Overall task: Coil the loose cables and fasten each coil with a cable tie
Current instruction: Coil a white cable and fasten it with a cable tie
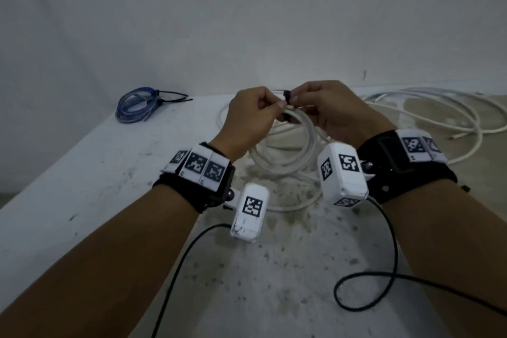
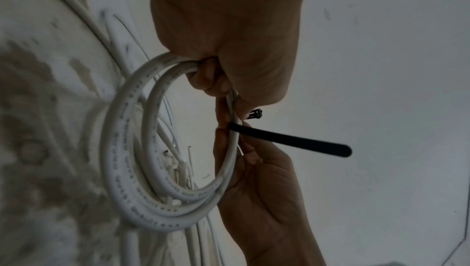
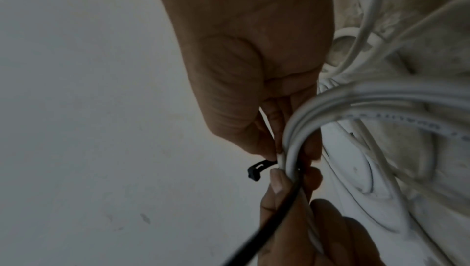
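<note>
Head view: two hands, left hand [image 1: 247, 118] and right hand [image 1: 334, 112], both pinching one white coil [image 1: 288, 151], one black tie [image 1: 287, 96].

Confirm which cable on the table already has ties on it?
The blue coil at the far left, fastened with black ties. The white coil has its tie unclosed, and the white cable at the right lies loose.

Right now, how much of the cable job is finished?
Done: the blue coil lies tied on the table. In hand: both hands hold the white coil with a black tie, its tail not yet threaded. Left: loose white cable.
</note>
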Demonstrator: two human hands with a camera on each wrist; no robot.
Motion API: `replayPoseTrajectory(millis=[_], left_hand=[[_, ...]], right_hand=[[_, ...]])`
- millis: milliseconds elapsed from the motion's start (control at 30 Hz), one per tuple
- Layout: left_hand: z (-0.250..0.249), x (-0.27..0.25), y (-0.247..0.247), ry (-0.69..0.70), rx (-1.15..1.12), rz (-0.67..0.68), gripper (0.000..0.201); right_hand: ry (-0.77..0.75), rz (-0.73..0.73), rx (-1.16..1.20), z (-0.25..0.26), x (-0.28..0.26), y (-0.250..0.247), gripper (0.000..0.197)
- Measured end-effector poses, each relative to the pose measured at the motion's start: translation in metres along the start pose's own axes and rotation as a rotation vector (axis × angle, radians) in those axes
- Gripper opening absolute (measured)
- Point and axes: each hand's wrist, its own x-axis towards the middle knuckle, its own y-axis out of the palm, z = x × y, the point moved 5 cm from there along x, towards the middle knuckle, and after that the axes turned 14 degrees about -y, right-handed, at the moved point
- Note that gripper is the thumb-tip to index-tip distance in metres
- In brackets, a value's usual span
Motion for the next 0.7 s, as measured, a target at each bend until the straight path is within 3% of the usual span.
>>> replayPoseTrajectory(millis=[167,300,433,567,633,700], left_hand=[[0.002,0.017,0.022,-0.028,-0.060,0.050,0.013],[-0.002,0.022,0.029,0.013,-0.052,0.114,0.015],[-0.002,0.026,0.026,-0.031,-0.046,0.066,0.014],[-0.002,0.034,0.010,-0.104,-0.073,-0.008,0.014],[-0.003,0.035,0.003,-0.124,-0.101,-0.026,0.013],[-0.001,0.034,-0.001,-0.131,-0.121,-0.030,0.012]], right_hand=[[-0.029,-0.012,-0.057,0.002,0.008,-0.017,0.007],[-0.014,-0.027,-0.109,-0.001,0.011,-0.025,0.014],[-0.036,0.009,-0.369,0.007,0.010,-0.029,0.015],[-0.209,0.216,-0.697,0.028,0.011,-0.011,0.029],[-0.280,0.306,-0.787,0.036,0.009,-0.001,0.025],[-0.378,0.273,-0.767,0.045,0.006,0.005,0.014]])
